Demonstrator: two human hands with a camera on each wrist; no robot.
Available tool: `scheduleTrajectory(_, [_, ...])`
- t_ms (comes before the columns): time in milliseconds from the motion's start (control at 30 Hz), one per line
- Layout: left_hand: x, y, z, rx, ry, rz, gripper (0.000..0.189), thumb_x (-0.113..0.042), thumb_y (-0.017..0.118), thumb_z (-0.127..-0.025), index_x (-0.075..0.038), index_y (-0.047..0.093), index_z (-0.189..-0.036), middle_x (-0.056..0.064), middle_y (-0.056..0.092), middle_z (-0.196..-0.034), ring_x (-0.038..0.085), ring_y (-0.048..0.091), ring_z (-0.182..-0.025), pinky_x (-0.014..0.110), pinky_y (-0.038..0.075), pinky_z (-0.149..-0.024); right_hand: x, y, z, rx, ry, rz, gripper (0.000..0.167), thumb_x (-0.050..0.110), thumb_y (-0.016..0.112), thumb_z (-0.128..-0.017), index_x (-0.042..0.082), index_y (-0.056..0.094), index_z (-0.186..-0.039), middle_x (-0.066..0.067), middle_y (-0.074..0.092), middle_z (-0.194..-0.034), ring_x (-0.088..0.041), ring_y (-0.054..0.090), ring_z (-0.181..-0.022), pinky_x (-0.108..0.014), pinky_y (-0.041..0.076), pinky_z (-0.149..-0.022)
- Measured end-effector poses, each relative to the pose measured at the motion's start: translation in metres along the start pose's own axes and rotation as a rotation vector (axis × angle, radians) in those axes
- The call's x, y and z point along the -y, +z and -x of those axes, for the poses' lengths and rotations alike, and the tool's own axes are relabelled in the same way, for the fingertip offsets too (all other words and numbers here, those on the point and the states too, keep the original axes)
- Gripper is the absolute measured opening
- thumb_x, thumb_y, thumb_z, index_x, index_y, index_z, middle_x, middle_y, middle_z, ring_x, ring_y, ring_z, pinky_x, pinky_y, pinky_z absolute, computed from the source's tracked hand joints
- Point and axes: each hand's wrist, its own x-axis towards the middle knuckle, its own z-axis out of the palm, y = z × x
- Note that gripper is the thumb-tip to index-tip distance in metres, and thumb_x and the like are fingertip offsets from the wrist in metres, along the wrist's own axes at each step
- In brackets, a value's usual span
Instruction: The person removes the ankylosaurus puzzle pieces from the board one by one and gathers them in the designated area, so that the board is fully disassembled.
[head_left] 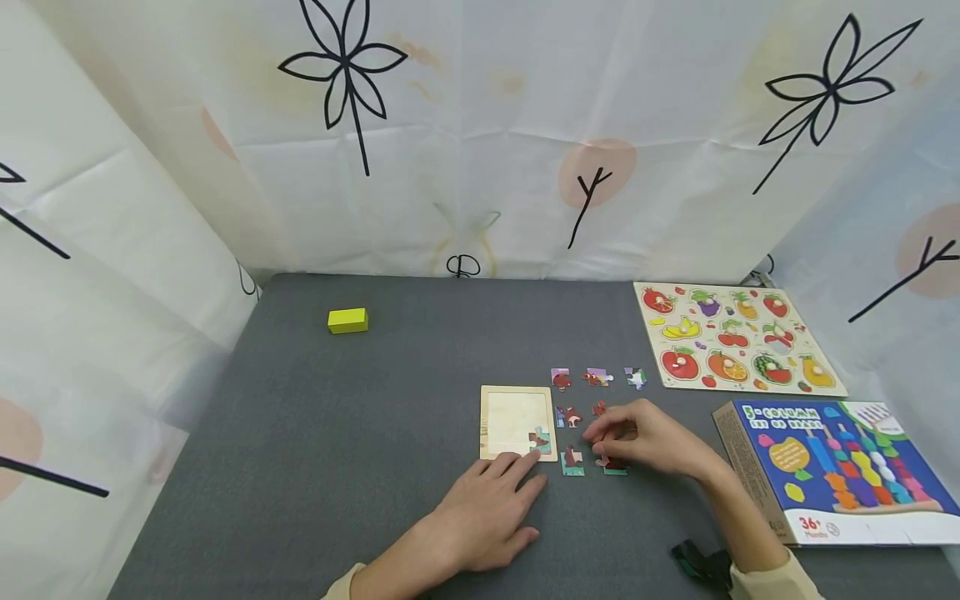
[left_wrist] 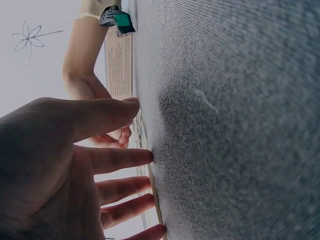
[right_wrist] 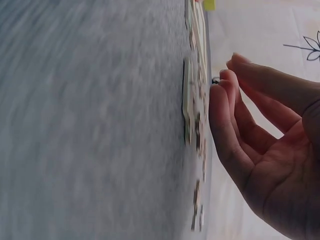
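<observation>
A shallow wooden puzzle tray [head_left: 513,417] lies on the grey table, with one jigsaw piece [head_left: 539,440] in its lower right corner. My left hand [head_left: 483,515] rests at the tray's near edge, fingers extended and fingertips touching it; the left wrist view shows the thumb held apart. Over the loose pieces right of the tray hovers my right hand [head_left: 652,437], its fingers bent loosely with nothing visible between them. A teal-edged piece [head_left: 572,462] lies beside the tray. Another piece [head_left: 615,468] is partly hidden under the right hand, as is a small red one [head_left: 599,408].
Several more jigsaw pieces, such as a purple one [head_left: 560,379], lie above the right hand. A fruit puzzle board [head_left: 712,354] sits at the back right, and a blue game box [head_left: 847,475] beside the right forearm. A yellow block [head_left: 348,321] stands at the back left.
</observation>
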Motion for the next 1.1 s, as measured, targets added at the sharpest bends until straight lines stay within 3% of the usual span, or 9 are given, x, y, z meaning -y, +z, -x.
scheduleTrajectory(200, [0.002, 0.001, 0.001, -0.022, 0.01, -0.004, 0.062, -0.06, 0.061, -0.106, -0.027, 0.056, -0.157, -0.004, 0.041, -0.174, 0.015, 0.046, -0.152, 0.037, 0.049, -0.118, 0.005, 0.009, -0.013, 0.01, 0.011, -0.038, 0.022, 0.011, 0.076, -0.101, -0.003, 0.078, -0.119, -0.015, 0.081, -0.103, -0.007, 0.073, -0.083, -0.023, 0.061, -0.075])
scheduleTrajectory(467, [0.008, 0.001, 0.002, -0.093, 0.044, 0.027, 0.054, -0.053, 0.063, -0.107, -0.024, 0.061, -0.152, -0.003, 0.049, -0.168, 0.015, 0.052, -0.143, 0.036, 0.052, -0.113, 0.01, 0.021, -0.034, 0.052, 0.001, -0.079, 0.022, 0.009, 0.075, -0.102, -0.005, 0.076, -0.119, -0.02, 0.081, -0.097, -0.015, 0.076, -0.08, -0.026, 0.06, -0.069])
scheduleTrajectory(767, [0.02, -0.003, -0.001, -0.103, 0.074, 0.139, 0.052, -0.047, 0.064, -0.108, -0.02, 0.062, -0.152, 0.0, 0.054, -0.163, 0.016, 0.056, -0.142, 0.035, 0.053, -0.115, 0.016, 0.029, -0.053, 0.071, 0.021, -0.025, 0.019, 0.006, 0.073, -0.1, -0.003, 0.077, -0.116, -0.016, 0.081, -0.095, -0.007, 0.065, -0.068, -0.021, 0.056, -0.067])
scheduleTrajectory(967, [0.03, -0.004, -0.004, -0.085, 0.107, 0.271, 0.05, -0.042, 0.062, -0.11, -0.018, 0.061, -0.153, -0.003, 0.056, -0.161, 0.014, 0.056, -0.146, 0.035, 0.051, -0.118, 0.018, 0.029, -0.06, 0.086, 0.031, 0.015, 0.017, 0.005, 0.073, -0.101, -0.004, 0.078, -0.114, -0.014, 0.08, -0.093, -0.008, 0.068, -0.072, -0.021, 0.057, -0.069])
scheduleTrajectory(1100, [0.041, -0.007, -0.002, -0.08, 0.088, 0.341, 0.049, -0.04, 0.062, -0.11, -0.015, 0.062, -0.152, -0.002, 0.059, -0.158, 0.014, 0.056, -0.145, 0.038, 0.052, -0.117, 0.02, 0.029, -0.064, 0.098, 0.028, 0.017, 0.016, 0.004, 0.072, -0.101, -0.006, 0.077, -0.113, -0.014, 0.079, -0.091, -0.01, 0.07, -0.076, -0.021, 0.059, -0.073])
